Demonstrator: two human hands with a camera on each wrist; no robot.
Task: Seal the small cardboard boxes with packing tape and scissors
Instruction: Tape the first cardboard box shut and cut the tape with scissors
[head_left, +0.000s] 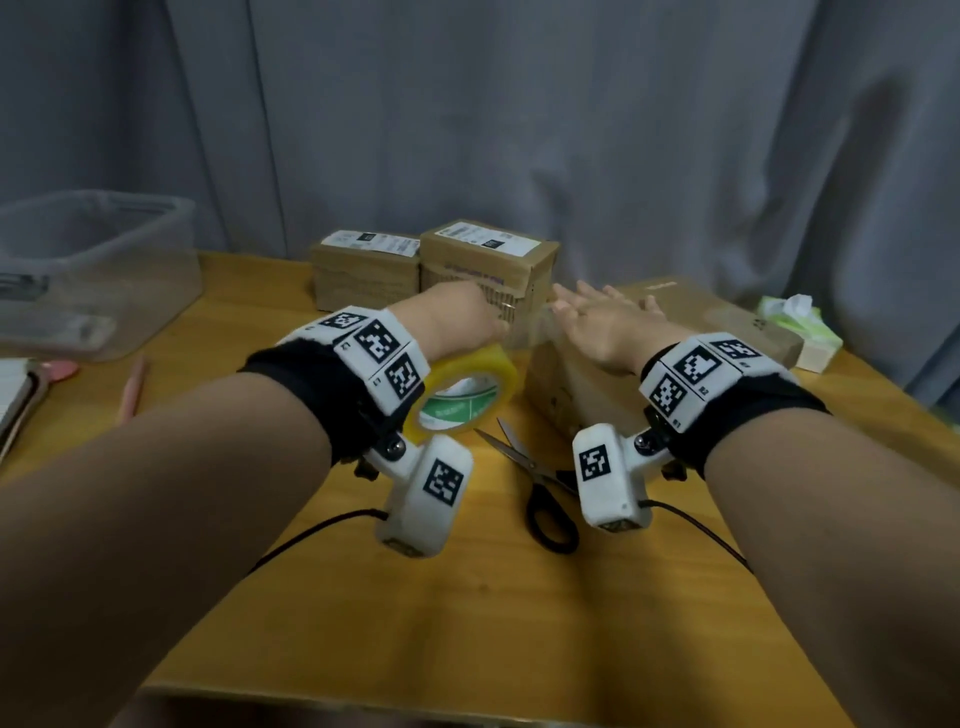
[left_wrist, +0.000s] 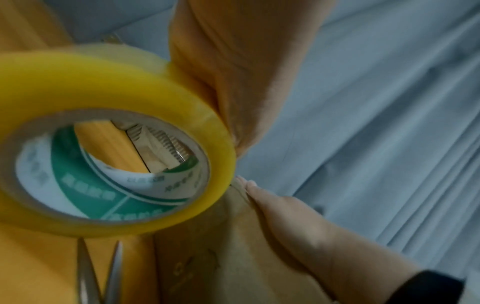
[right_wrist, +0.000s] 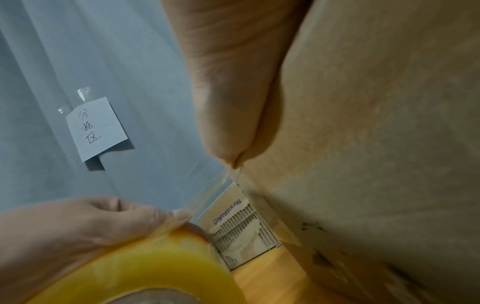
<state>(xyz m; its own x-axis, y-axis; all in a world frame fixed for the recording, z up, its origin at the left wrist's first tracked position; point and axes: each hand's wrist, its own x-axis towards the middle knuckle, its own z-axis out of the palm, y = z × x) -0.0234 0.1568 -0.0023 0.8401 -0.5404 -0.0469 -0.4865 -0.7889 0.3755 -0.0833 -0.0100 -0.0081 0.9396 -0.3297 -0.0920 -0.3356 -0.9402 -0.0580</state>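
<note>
My left hand (head_left: 467, 319) grips the yellow packing tape roll (head_left: 470, 387) and holds it tilted just above the table. A clear strip of tape (head_left: 524, 325) runs from the roll to the top left edge of a brown cardboard box (head_left: 566, 395). My right hand (head_left: 605, 317) lies flat on that box top with fingers straight, pressing the tape end down. In the right wrist view the palm (right_wrist: 233, 82) rests on the cardboard (right_wrist: 376, 144) and the strip (right_wrist: 207, 195) is taut. The scissors (head_left: 540, 478) lie spread on the table (head_left: 467, 597) between my wrists.
Two small labelled boxes (head_left: 366, 270) (head_left: 488, 257) stand at the back against the grey curtain. A clear plastic bin (head_left: 93, 270) sits far left, with a pink pen (head_left: 132, 384) and a notebook (head_left: 15, 400) near it. A tissue pack (head_left: 800, 325) lies far right.
</note>
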